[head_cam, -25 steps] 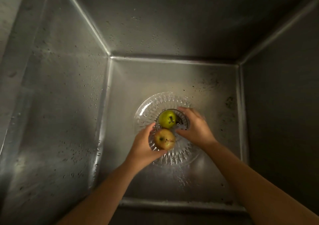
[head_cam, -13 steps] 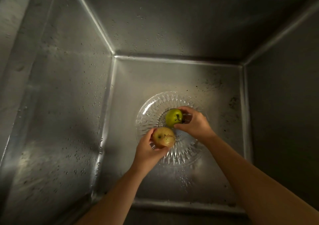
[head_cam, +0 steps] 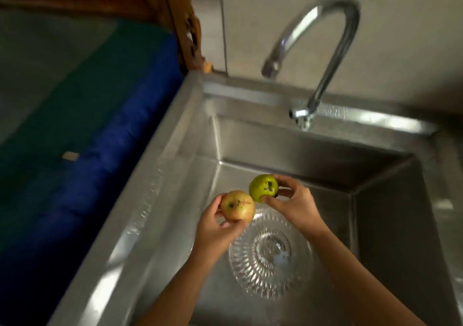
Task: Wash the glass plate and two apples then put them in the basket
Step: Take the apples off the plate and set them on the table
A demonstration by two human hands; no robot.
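My left hand point(head_cam: 216, 228) grips a yellow-red apple point(head_cam: 237, 205) with dark specks on its skin. My right hand point(head_cam: 293, 200) holds a green apple point(head_cam: 263, 187), also speckled with dirt, just beside and slightly beyond the first. Both apples are lifted above the steel sink point(head_cam: 160, 200). Under my hands, on the sink floor, lies the patterned glass plate point(head_cam: 269, 258), with nothing on it. No basket is in view.
A curved chrome faucet point(head_cam: 325, 57) rises from the sink's back rim, spout over the back left; no water runs. Left of the sink lies a blue and green cloth surface point(head_cam: 82, 130), with a carved wooden frame point(head_cam: 175, 15) behind it.
Both hands have lifted the apples off the glass plate and raised them. My view has swung up, so the faucet and the sink's left rim now show.
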